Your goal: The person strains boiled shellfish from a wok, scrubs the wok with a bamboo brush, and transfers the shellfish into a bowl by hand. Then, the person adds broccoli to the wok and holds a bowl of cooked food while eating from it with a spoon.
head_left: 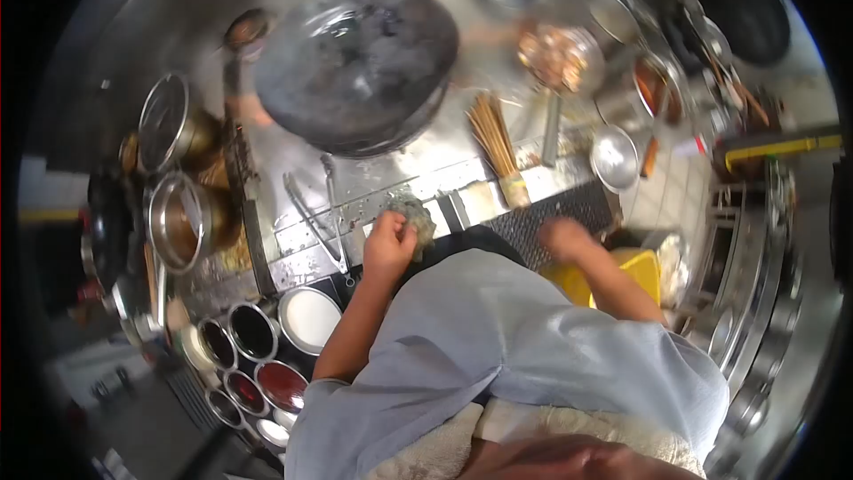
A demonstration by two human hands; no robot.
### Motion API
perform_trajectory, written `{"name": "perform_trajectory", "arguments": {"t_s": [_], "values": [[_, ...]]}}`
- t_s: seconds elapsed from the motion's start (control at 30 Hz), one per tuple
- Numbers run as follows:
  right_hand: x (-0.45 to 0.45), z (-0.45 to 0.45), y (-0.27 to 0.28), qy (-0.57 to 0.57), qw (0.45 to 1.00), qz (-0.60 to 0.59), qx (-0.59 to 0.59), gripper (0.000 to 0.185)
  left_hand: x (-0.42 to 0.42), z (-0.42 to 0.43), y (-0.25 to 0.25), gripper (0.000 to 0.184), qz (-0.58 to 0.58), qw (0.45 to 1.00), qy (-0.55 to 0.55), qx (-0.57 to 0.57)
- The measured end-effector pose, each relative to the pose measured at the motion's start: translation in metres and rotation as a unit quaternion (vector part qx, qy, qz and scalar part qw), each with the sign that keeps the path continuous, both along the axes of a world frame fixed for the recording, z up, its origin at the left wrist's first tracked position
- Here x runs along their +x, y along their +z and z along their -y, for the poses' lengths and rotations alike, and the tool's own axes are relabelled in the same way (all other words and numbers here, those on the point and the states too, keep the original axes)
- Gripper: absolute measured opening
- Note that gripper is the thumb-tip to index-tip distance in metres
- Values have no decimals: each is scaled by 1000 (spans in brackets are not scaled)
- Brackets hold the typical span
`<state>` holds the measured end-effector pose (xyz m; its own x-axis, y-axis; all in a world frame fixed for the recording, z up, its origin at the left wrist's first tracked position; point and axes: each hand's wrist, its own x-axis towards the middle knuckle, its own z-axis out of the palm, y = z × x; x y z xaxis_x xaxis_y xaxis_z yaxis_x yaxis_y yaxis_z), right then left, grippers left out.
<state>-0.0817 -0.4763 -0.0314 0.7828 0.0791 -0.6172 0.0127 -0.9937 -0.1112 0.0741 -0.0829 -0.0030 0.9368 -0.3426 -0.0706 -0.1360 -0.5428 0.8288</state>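
Note:
My left hand (389,247) is closed around a crumpled grey-green cloth (416,220) at the front edge of the steel stove top. Left of that hand lies a pair of metal tongs (313,227). Blur hides the fingers of my right hand (567,238), which hangs over a dark perforated mat, close to a yellow container (641,274). A large dark wok (355,67) sits ahead, with steam over it. Between the wok and my right hand rests a bamboo brush (494,138).
A long-handled pan (553,120) of food pieces stands at the back right, near a steel bowl (614,158) and a pot of reddish liquid (656,89). Pots (182,222) line the left side. Several sauce and seasoning containers (253,331) sit by my left elbow.

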Motion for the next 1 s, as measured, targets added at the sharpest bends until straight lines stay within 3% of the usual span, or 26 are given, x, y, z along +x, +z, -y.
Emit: {"name": "perform_trajectory", "arguments": {"t_s": [0.03,0.07,0.1,0.17,0.23,0.3,0.33,0.37,0.4,0.43,0.47,0.57,0.67,0.77,0.9,1.0], "values": [[-39,-41,30,-91,973,-207,-54,32,3,0,12,24,-24,1000,6,-11],[-92,-62,66,-177,979,-77,60,32,5,3,19,25,10,999,-17,-35],[-109,-81,91,-354,924,-124,74,35,6,7,29,26,3,999,-34,-41],[-140,-89,81,-477,859,-162,91,38,7,19,46,26,-15,996,-69,-52],[-189,-59,-13,-358,916,-168,68,36,4,32,47,25,-48,991,-99,-78],[-210,-19,-94,-151,970,-189,-17,33,0,47,42,22,-73,981,-132,-122],[-187,-17,-48,-163,979,-122,-20,26,-7,58,54,19,-120,975,-136,-128],[-184,2,-72,-287,957,-43,-5,28,-11,66,57,18,-132,972,-155,-118],[-198,25,-122,-258,946,194,-40,37,-16,74,58,17,-144,969,-170,-109],[-174,31,-94,-480,849,197,95,40,-18,81,60,16,-154,966,-180,-100],[-141,35,-51,-662,691,185,226,43,-20,88,42,16,-162,957,-188,-150],[-98,72,-17,-722,582,233,293,47,-17,124,42,17,-213,950,-191,-121],[-79,102,0,-726,580,240,281,49,-7,175,25,29,-194,952,-177,-157],[-75,126,0,-765,467,238,373,50,7,234,22,39,-168,967,-147,-121],[-64,148,6,-781,375,250,432,52,33,308,7,50,-179,975,-124,-36],[-49,171,-8,-769,380,250,449,53,43,351,10,49,-347,929,-98,-82]]}}
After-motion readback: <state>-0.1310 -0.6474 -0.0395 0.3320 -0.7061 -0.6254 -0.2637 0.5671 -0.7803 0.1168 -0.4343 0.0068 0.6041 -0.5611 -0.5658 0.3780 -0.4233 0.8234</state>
